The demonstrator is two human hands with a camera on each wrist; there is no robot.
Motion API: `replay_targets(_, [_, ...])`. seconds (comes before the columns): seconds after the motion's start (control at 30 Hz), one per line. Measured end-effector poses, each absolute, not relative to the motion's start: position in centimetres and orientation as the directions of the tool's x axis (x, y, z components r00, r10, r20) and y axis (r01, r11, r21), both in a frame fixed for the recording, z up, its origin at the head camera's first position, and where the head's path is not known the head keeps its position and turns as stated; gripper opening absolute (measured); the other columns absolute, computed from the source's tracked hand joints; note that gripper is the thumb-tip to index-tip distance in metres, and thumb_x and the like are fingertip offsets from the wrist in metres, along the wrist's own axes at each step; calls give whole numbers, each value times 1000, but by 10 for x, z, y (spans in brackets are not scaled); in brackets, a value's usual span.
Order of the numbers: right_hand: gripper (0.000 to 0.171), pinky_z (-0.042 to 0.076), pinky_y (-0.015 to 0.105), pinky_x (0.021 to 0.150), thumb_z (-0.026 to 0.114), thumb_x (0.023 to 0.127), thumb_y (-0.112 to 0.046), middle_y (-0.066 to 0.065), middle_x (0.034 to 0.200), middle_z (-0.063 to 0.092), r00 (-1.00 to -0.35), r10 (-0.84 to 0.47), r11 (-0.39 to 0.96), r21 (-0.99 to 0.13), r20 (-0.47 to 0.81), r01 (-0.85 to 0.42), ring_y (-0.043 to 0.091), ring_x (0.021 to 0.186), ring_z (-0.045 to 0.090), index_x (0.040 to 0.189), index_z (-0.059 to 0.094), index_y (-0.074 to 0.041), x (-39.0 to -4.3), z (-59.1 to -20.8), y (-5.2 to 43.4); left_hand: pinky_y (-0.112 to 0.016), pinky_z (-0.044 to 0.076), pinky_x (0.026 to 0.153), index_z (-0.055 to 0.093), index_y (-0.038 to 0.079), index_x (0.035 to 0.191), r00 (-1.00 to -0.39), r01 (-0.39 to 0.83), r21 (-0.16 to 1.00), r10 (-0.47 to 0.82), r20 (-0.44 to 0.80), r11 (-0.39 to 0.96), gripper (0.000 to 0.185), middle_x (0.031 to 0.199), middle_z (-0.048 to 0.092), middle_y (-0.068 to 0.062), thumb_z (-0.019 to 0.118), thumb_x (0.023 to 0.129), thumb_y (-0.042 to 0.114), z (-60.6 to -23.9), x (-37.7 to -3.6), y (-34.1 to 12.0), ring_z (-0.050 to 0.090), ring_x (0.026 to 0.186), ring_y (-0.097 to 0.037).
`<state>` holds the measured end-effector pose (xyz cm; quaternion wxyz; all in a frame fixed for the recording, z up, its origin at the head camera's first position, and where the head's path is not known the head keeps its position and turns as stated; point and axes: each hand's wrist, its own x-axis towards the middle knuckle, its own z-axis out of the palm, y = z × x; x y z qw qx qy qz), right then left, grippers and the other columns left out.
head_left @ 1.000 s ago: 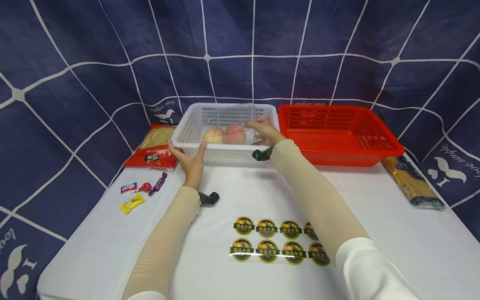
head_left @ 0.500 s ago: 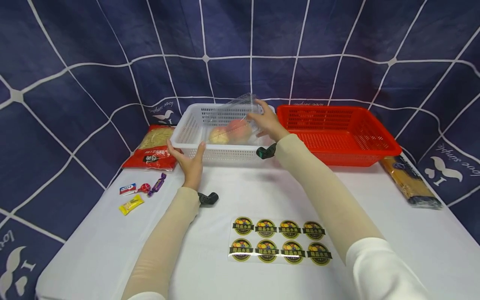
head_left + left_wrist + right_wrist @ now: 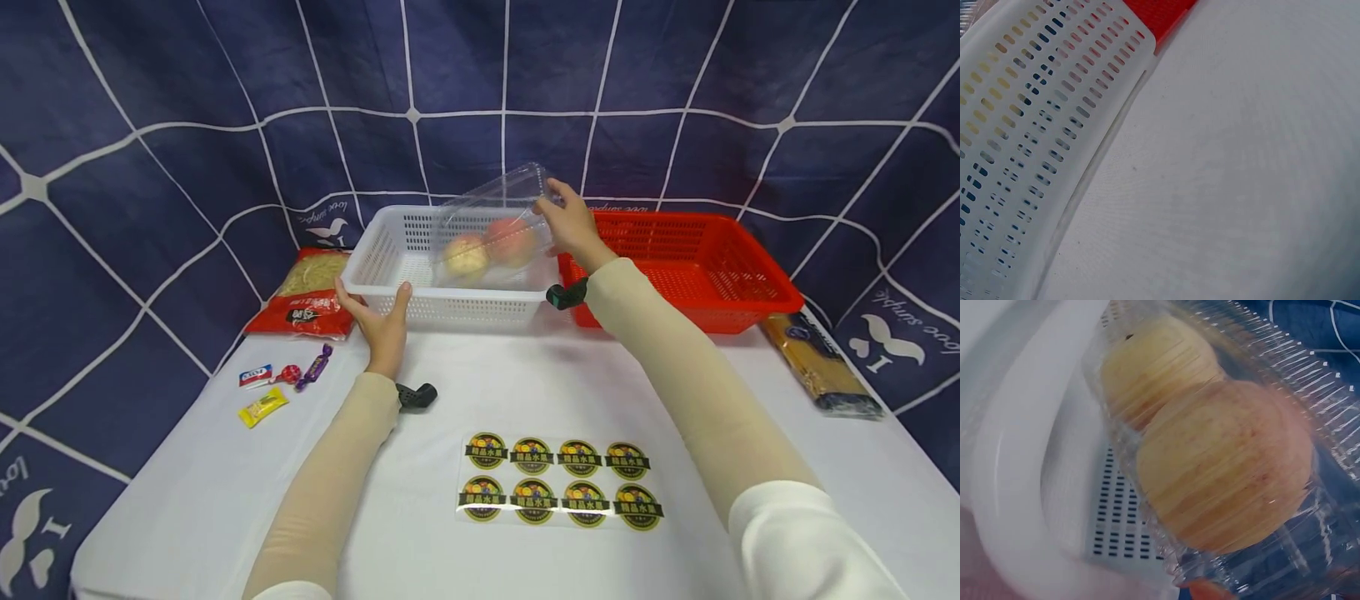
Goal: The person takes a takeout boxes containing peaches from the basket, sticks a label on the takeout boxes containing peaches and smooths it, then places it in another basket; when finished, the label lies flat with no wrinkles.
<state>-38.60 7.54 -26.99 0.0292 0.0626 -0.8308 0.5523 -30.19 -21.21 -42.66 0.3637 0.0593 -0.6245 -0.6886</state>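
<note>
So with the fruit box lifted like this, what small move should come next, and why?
Probably carry the clear box rightward to clear the white basket rim: the right hand holds it tilted above the basket, with the left hand holding the front wall.

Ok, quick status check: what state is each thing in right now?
clear clamshell box: closed, two peaches inside, lifted and tilted above the white basket
white basket: on the table, otherwise empty
red basket: on the table, empty
left hand: holds the white basket's front rim
right hand: grips the clamshell box's right end
sticker sheet: flat, eight stickers on it
</note>
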Motion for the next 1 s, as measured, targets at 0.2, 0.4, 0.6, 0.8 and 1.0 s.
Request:
replay_targets(0.2, [65,58,23,57,51,104,-25,14,150,56,-987,-47,232,-960,151,-157,14,75,57,168,41,-19,-385,-268,100,-42,8,135,-6,14,171,-741,415,909,-567,361,36,112,178,14,-11,79,99,14,-417,-296,-207,17,164,-27])
replay_targets(0.4, [66,56,23,50,46,105,-24,20,157,50,-993,-45,93,-989,111,-115,10,59,58,170,36,-17,-383,-272,126,-40,7,135,-5,11,170,-749,416,909,-559,355,20,108,178,13,-15,77,99,12,-400,-281,-197,16,164,-30])
replay_targets(0.6, [68,63,32,55,40,106,-25,17,156,46,-996,-68,-36,-998,58,-56,15,80,66,172,27,-17,-377,-282,153,-39,8,135,-5,11,170,-753,411,911,-556,353,22,108,178,14,-15,77,100,13,-397,-277,-195,17,164,-30])
replay_targets(0.8, [68,64,33,60,41,105,-25,6,133,53,-995,-96,-153,-988,32,-17,18,96,64,170,27,-17,-365,-293,170,-42,8,135,-6,8,170,-749,419,908,-553,365,32,108,178,12,-16,77,100,12,-394,-276,-195,16,164,-31])
replay_targets(1.0, [68,61,30,69,42,106,-30,-1,132,52,-995,-96,-136,-991,11,2,18,106,57,171,25,-23,-351,-299,178,-37,11,135,-4,10,170,-751,401,916,-564,344,24,108,177,16,-14,77,100,12,-398,-279,-200,19,163,-28])
